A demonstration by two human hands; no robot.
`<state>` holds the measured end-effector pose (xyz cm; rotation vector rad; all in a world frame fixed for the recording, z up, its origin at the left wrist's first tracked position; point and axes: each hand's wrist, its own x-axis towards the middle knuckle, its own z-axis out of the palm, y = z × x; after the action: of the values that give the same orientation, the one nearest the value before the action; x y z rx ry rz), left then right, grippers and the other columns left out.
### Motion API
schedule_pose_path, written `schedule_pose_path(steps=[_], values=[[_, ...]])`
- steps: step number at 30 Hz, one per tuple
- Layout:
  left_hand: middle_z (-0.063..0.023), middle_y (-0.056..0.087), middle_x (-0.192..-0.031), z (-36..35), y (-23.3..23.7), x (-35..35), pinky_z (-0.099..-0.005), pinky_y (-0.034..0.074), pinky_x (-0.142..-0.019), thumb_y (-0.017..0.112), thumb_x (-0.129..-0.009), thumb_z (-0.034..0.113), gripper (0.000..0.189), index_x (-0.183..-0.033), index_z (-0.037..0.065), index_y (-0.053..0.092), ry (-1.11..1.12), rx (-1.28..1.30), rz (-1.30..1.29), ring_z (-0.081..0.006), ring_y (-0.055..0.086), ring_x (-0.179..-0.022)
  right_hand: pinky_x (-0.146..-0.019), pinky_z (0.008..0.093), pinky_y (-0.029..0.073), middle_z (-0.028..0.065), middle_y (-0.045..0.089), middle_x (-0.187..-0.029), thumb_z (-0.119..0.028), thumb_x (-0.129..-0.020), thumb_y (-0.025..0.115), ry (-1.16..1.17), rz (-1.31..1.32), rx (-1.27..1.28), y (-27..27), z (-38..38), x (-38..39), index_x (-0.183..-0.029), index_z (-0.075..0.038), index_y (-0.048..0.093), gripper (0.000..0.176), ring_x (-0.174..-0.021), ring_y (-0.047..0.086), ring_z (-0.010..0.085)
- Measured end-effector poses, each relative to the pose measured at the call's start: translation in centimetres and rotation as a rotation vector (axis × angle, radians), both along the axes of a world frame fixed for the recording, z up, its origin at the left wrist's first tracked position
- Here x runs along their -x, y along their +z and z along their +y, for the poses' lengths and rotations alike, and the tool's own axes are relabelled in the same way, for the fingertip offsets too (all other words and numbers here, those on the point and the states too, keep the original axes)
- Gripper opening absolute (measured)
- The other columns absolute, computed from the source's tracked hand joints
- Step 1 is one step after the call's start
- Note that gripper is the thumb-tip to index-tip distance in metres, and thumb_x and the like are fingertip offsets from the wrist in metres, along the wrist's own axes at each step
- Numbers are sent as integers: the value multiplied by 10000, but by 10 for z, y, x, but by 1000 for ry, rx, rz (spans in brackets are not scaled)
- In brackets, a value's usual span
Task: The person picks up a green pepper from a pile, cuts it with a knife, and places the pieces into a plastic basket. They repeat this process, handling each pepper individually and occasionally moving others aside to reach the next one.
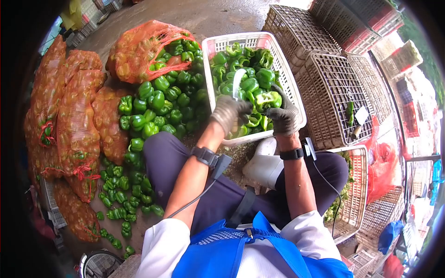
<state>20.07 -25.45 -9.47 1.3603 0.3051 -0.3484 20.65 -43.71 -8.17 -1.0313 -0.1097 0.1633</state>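
Note:
Gloved in grey, my left hand (228, 113) is closed around a knife (238, 83) whose pale curved blade points up and away from me. My right hand (284, 115), in a matching glove, grips a green bell pepper (268, 99) with its pale cut side showing. Both hands are over the near part of a white plastic crate (288, 69), close together. Green peppers (265, 77) fill the crate beneath them, several looking cut open. The knife's handle is hidden in my left glove.
Loose green peppers (160, 104) are heaped on the floor to the left, beside an open red mesh sack (134, 53). Full mesh sacks (79, 125) stand further left. Stacked plastic crates (320, 92) line the right, and a crate with green scraps (354, 190) sits near my right knee.

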Motion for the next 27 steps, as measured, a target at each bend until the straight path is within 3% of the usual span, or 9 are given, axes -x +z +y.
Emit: schedule_pose_path(steps=[2,5,8,14,15,18,22,25,27], values=[[-58,614,-600,-1,26,9,-263,470,-409,732,-800,249,257,-795,7,645,121,231,-82,-155,562,-431,-885,278,503,113,602,-1131,78,-560,694,42,-2,-24,2,1,5,-1345,50,408,836,-1046,588,200],[-68,636,-655,1,23,14,-267,472,-411,710,-826,284,277,-806,15,650,96,179,-112,-156,591,-476,-903,301,504,108,576,-1183,69,-593,745,114,13,-34,-1,12,12,-1360,46,391,845,-1038,592,201],[-53,640,-677,-4,20,21,-266,465,-422,718,-820,272,269,-811,11,652,172,213,-111,-134,582,-495,-897,279,495,115,575,-1202,-36,-672,798,126,-9,132,-5,17,21,-1374,46,374,824,-1051,578,184],[-5,602,-635,-2,56,42,-233,445,-456,731,-801,201,203,-798,11,662,300,221,-143,-85,527,-485,-707,254,525,104,627,-1077,-170,-770,765,-9,-88,521,34,36,44,-1363,45,394,732,-839,619,142],[4,578,-599,-3,57,46,-228,421,-443,719,-814,203,195,-795,17,662,289,125,-159,-76,507,-471,-627,251,517,97,645,-989,-199,-817,711,-59,-68,463,30,39,45,-1318,49,447,618,-748,614,129],[2,566,-576,-11,54,55,-241,396,-422,708,-827,222,212,-798,18,660,340,146,-226,-81,495,-452,-640,255,519,107,647,-950,-204,-840,678,-179,-98,412,19,50,43,-1258,56,495,525,-744,612,127],[6,575,-593,-9,51,60,-245,396,-447,697,-829,203,204,-847,0,677,334,85,-227,-73,500,-490,-649,280,515,131,643,-943,-203,-846,672,-350,-232,670,5,62,43,-1199,59,536,460,-736,614,139],[11,583,-615,-12,38,57,-238,407,-492,688,-828,190,199,-880,-2,682,358,149,-312,-55,509,-558,-656,281,498,121,651,-921,-174,-837,669,-308,-101,607,3,64,45,-1172,54,566,418,-754,591,133],[15,596,-645,-9,30,55,-235,415,-523,684,-827,189,192,-863,1,674,312,-63,-318,-50,512,-594,-644,271,483,103,656,-886,-125,-827,651,-304,-49,533,-3,65,42,-1161,46,580,382,-741,572,120]])
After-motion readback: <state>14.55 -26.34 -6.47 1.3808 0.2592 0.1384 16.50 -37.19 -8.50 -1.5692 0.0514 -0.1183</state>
